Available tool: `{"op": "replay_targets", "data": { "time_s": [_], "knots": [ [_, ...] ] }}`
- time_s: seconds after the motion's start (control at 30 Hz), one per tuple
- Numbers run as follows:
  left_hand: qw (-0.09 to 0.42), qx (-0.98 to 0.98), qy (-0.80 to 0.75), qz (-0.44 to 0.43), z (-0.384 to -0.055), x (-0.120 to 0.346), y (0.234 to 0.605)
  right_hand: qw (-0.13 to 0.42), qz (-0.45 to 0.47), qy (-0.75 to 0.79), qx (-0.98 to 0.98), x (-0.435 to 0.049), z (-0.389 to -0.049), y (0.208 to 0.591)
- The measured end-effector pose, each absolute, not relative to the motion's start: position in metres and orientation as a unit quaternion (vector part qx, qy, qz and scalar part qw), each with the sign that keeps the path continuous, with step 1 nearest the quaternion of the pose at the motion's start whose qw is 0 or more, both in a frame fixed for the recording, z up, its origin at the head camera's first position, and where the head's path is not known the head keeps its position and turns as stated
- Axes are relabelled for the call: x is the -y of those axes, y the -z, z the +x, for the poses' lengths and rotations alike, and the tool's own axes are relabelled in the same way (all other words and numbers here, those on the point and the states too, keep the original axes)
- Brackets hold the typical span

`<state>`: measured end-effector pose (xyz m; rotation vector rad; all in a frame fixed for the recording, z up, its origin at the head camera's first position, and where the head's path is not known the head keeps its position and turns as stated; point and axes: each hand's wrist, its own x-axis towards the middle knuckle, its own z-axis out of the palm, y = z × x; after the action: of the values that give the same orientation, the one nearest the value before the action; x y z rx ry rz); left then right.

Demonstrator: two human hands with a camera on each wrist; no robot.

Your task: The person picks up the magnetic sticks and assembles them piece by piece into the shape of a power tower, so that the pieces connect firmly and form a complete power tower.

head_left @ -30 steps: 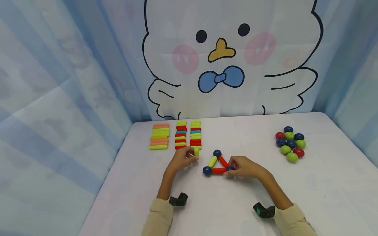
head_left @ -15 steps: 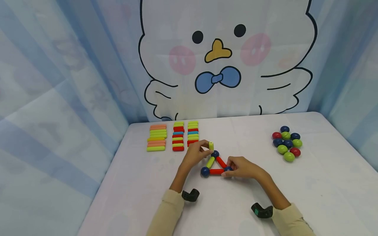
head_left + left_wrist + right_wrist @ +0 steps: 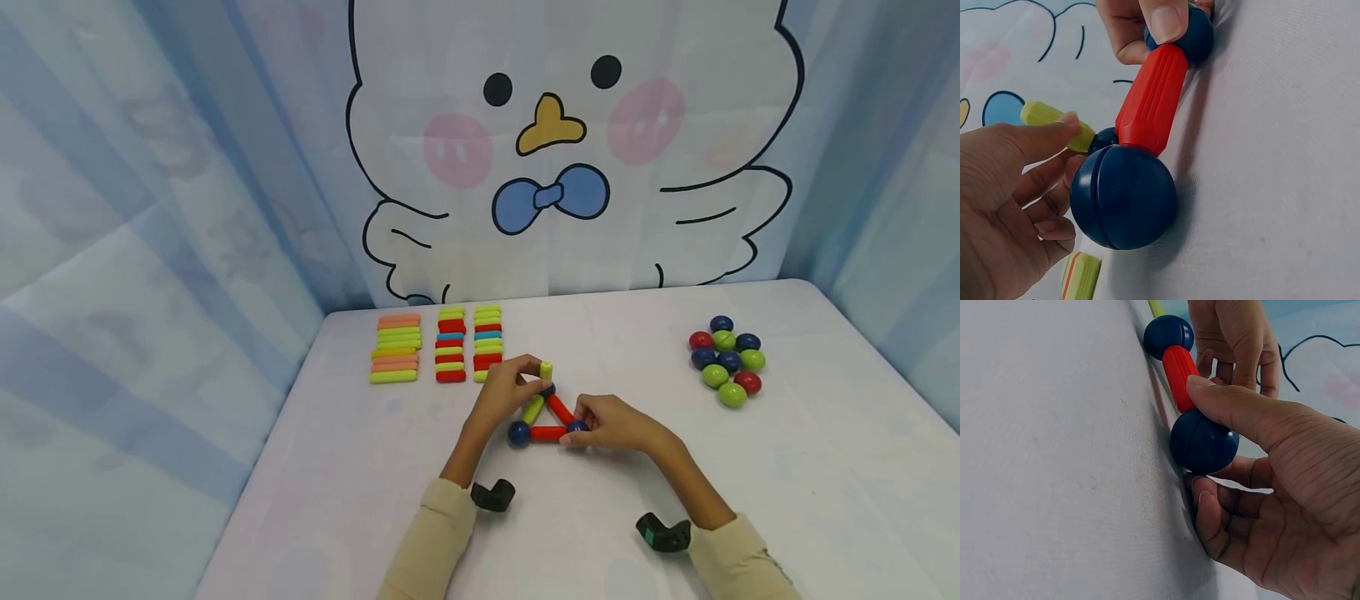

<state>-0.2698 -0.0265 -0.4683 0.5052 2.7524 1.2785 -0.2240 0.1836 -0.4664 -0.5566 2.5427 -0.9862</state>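
A triangle of blue balls and rods lies on the table. Two of its sides are red rods (image 3: 549,433), the third a lime rod (image 3: 532,409). Between thumb and fingers my left hand (image 3: 508,388) pinches another lime rod (image 3: 1041,115), upright with its lower end right at the back blue ball (image 3: 550,390). My right hand (image 3: 618,423) grips the right corner's blue ball (image 3: 1204,442), thumb lying by the end of the red rod (image 3: 1179,370). The left corner's blue ball (image 3: 1125,197) is not held.
Behind and left, three columns of coloured rods lie on the table: a left one (image 3: 396,346), a middle one (image 3: 450,350) and a right one (image 3: 487,337), partly near my left hand. A cluster of blue, red and green balls (image 3: 727,361) sits at the back right. A printed curtain (image 3: 555,250) hangs behind.
My left hand has moved right with the lime rod, from beside the triangle to the back blue ball. The right hand keeps its grip on the right corner ball.
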Motion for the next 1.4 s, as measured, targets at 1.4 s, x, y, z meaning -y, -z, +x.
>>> {"op": "replay_targets", "data": {
  "time_s": [1.4],
  "knots": [
    [0.093, -0.891, -0.435, 0.088, -0.265, 0.07, 0.465, 0.096, -0.115, 0.344, -0.927, -0.181, -0.228, 0.475]
  ]
}}
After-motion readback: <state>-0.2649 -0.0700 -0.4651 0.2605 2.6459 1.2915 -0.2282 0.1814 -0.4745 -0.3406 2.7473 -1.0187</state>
